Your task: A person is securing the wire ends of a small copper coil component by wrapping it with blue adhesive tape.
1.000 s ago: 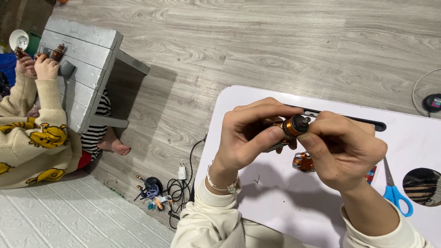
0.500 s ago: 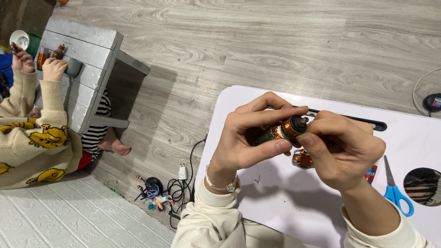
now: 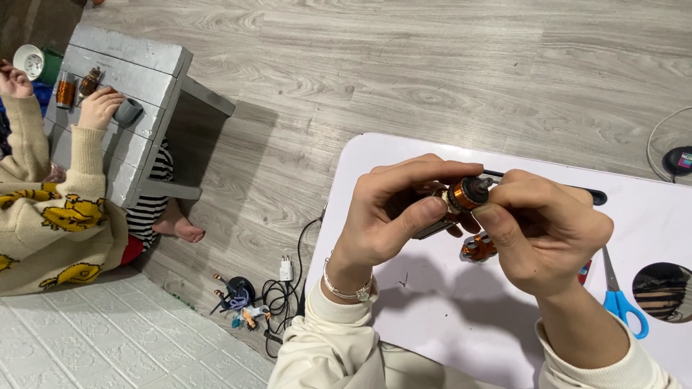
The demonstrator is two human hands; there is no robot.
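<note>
Above a white table [image 3: 432, 317], both my hands grip one small motor part wound with copper wire [image 3: 466, 194]. My left hand [image 3: 393, 212] pinches its left end between thumb and fingers. My right hand [image 3: 544, 230] closes around its right end, thumb pressed against the winding. A second copper-wound part [image 3: 479, 248] lies on the table just below my hands, partly hidden by my right hand. A black rod [image 3: 595, 194] pokes out behind my right hand.
Blue-handled scissors [image 3: 620, 302] and a round dark object [image 3: 663, 292] lie at the table's right. On the wooden floor sit a tangle of black cable with a plug [image 3: 277, 288]. At left another person in a cream jumper handles small parts on a grey wooden stool [image 3: 155, 79].
My hands have turned the copper-wound part slightly and shifted their grip on it. The person at left has lowered a hand to the stool.
</note>
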